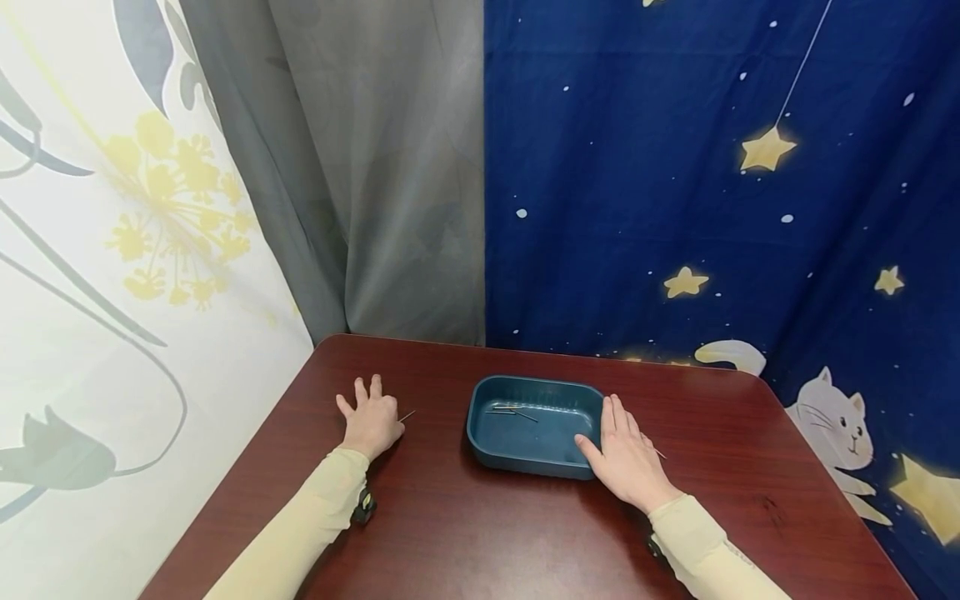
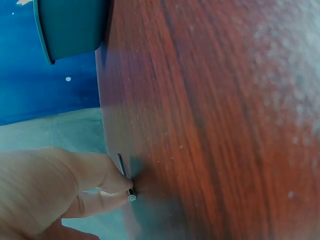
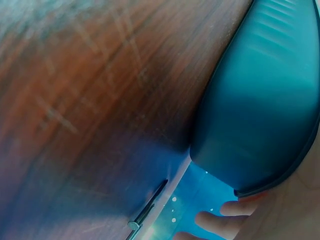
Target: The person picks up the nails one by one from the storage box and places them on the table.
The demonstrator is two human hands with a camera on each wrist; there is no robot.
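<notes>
Between thumb and forefinger, my left hand [image 1: 371, 423] pinches a thin metal nail [image 1: 407, 416] at the table's left; in the left wrist view the nail [image 2: 124, 170] shows its round head beside the fingertips. My right hand [image 1: 628, 454] lies with fingers straight against the right end of the blue-green bin [image 1: 532, 468]. Several thin nails [image 1: 513, 411] lie inside the bin, towards its left. Just beyond the right hand, another nail [image 1: 660, 454] is partly hidden by it; the right wrist view shows a nail [image 3: 147, 210] on the table beside the bin.
The dark red wooden table [image 1: 450, 533] has rounded far corners. Behind it hang a grey curtain [image 1: 405, 167] and a blue curtain [image 1: 622, 167] with stars and a cat. A white patterned curtain [image 1: 90, 292] stands along the left side.
</notes>
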